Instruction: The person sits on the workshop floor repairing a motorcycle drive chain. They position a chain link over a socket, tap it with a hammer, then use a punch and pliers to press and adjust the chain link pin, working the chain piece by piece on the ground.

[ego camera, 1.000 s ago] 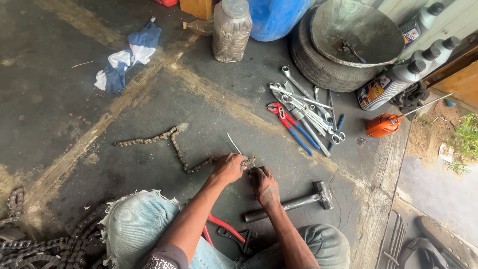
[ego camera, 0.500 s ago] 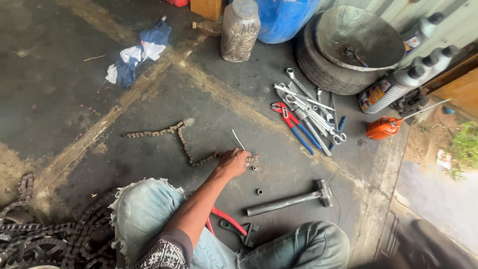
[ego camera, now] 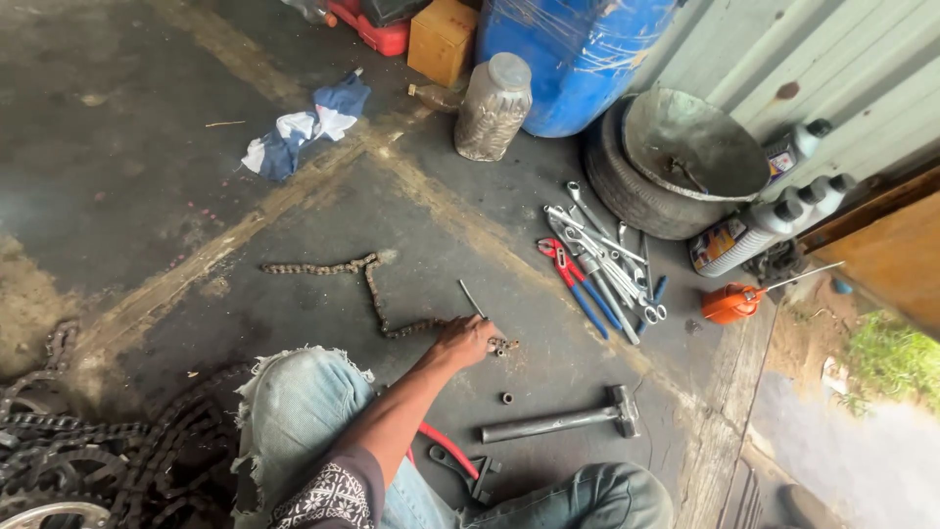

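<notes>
My left hand (ego camera: 460,341) reaches out over my knee to the floor and grips the near end of a rusty drive chain (ego camera: 372,294), which snakes away to the left. A thin metal pin (ego camera: 472,297) lies just beyond my fingers, and small chain pieces (ego camera: 504,345) lie right beside them. A small roller (ego camera: 507,398) and a steel hammer (ego camera: 558,423) lie on the concrete to the right of my arm. Red-handled pliers (ego camera: 446,456) lie between my legs. My right hand is out of view.
Wrenches (ego camera: 607,260) and red-and-blue pliers (ego camera: 573,279) lie in a pile ahead, by an orange oil can (ego camera: 729,304). Behind them are bottles (ego camera: 754,230), a tyre holding a metal basin (ego camera: 685,157), a blue barrel (ego camera: 578,59), a jar (ego camera: 493,108) and a rag (ego camera: 304,127). Heavy chains (ego camera: 88,441) are heaped at left.
My right hand has left the chain end and gone out of view. The left hand stays on the chain, and the view has tilted up toward the barrel.
</notes>
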